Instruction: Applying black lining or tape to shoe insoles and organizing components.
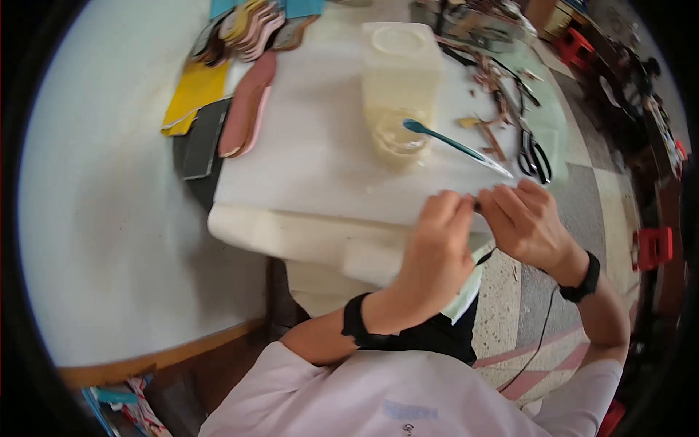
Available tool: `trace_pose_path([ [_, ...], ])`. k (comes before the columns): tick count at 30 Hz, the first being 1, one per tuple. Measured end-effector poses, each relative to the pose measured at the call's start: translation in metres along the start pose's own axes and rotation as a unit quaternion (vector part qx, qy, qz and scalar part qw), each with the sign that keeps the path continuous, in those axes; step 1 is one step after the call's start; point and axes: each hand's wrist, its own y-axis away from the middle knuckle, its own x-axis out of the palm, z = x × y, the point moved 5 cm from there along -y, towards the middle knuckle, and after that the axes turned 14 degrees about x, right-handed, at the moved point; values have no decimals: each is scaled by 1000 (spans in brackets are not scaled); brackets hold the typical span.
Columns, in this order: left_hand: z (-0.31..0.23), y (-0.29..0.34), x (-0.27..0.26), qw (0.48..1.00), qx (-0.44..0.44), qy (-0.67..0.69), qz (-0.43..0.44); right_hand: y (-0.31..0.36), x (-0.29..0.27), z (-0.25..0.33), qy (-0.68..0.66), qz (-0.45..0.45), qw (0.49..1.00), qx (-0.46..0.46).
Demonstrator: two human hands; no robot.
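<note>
White table covering (313,156) fills the centre, and right at its near edge, here are the two bare hands, up close to each other! Left hand (437,251): fingers curled in, thumb and fingertips pressed together at a small dark piece (477,206). Right hand (528,222): bunched as well, fingertips pinching at the piece from the other side, so it sits in the narrow gap between both hands (mostly hidden by the fingers, so its full shape I cannot tell). Just below them, a dark strip (486,256) shows under the right hand; whether it joins that piece, I cannot tell. Black wristbands (357,320) on both wrists, pale sleeves behind.

Across to the table, beyond the hands: a yellowish open tub (400,142), and over its top leans a teal brush (455,146), its clear end pointing toward the right hand! Directly behind stands a tall translucent container (400,62). Over on the right, black-handled scissors (535,156) lie near the right hand, with brown and tan scraps (496,109) beside them. Far left, what a line-up: a reddish-brown sole-shaped piece (251,102), a dark grey block (207,140), a yellow sheet (193,95), and stacked curved pieces (251,29) behind.
</note>
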Motion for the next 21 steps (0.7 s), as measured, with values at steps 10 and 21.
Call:
trace_pose_path([
  [10,6,-1,-28,997,-54,16,-48,19,-69,-9,27,-157,967,199],
  [21,0,-8,-33,986,-108,103,-76,107,-34,17,-219,-390,794,412],
])
